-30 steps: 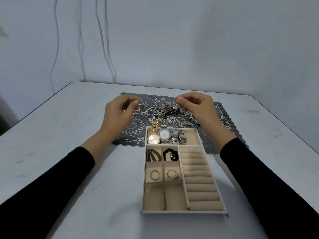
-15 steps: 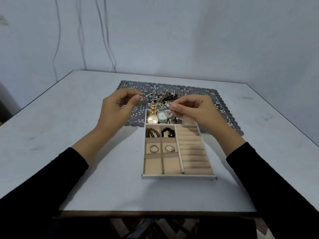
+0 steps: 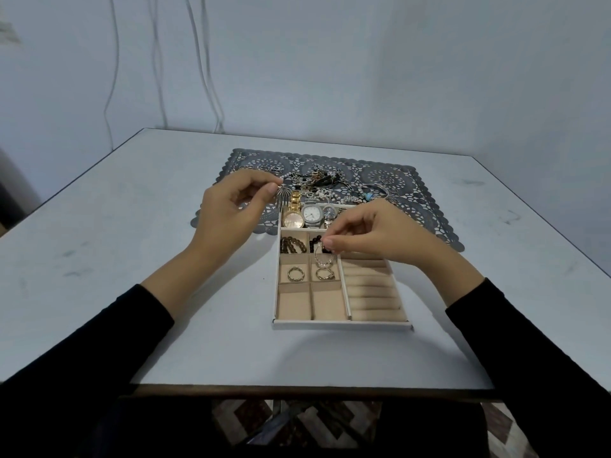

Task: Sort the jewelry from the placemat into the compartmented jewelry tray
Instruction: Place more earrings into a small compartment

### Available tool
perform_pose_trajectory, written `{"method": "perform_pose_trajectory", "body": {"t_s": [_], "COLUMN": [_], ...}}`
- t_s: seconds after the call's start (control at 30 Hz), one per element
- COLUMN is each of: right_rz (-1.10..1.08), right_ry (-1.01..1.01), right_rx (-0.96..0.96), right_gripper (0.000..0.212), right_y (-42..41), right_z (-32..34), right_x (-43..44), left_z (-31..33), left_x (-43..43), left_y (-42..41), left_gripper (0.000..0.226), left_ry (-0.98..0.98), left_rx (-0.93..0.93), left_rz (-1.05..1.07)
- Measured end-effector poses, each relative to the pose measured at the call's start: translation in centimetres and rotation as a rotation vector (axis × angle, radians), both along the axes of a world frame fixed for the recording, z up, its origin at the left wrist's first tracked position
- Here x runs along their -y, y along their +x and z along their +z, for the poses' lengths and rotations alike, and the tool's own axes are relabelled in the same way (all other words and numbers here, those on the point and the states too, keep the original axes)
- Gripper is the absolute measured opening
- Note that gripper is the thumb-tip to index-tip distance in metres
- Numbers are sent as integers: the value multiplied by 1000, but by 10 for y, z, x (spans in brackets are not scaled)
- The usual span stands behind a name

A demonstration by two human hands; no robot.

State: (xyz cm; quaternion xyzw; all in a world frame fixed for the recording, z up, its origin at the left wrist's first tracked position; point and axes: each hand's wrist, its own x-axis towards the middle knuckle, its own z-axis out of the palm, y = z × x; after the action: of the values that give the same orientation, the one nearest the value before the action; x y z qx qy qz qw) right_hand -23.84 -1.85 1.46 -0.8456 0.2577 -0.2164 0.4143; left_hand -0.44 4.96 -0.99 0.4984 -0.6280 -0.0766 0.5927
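The right hand [image 3: 373, 233] has its fingers [image 3: 330, 241] pinched on the top of a thin hoop earring [image 3: 323, 259], which hangs just below them over a small compartment of the jewelry tray [image 3: 340, 324]. The left hand [image 3: 228, 213] pinches a fan-shaped piece [image 3: 285, 196] at its fingertips. Both pieces look light, stiff and slippery, so the rim is probably the best place to hold them. No writing is readable on the watches [image 3: 310, 215].

left hand [image 3: 228, 209]: pinches a fan-shaped earring [image 3: 285, 194] beside the tray's far left corner
right hand [image 3: 370, 234]: pinches a hoop earring [image 3: 323, 259] over the jewelry tray [image 3: 340, 324]
placemat [image 3: 423, 206]: holds tangled jewelry [image 3: 322, 185]
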Motion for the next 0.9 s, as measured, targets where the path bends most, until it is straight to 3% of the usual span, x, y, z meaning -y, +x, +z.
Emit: {"method": "perform_pose_trajectory", "body": {"t_s": [0.6, 0.9], "right_rz": [85, 59], "right_ry": [-208, -223], "right_rx": [-388, -414], "right_gripper": [13, 17], "right_y": [12, 14], "right_z": [11, 11], "right_x": [-8, -11], "left_z": [-2, -3], "left_x": [1, 2], "left_y": [2, 2], "left_gripper": [12, 13], "left_ry": [2, 4], "left_rx": [36, 35], "left_rz": [11, -1]}}
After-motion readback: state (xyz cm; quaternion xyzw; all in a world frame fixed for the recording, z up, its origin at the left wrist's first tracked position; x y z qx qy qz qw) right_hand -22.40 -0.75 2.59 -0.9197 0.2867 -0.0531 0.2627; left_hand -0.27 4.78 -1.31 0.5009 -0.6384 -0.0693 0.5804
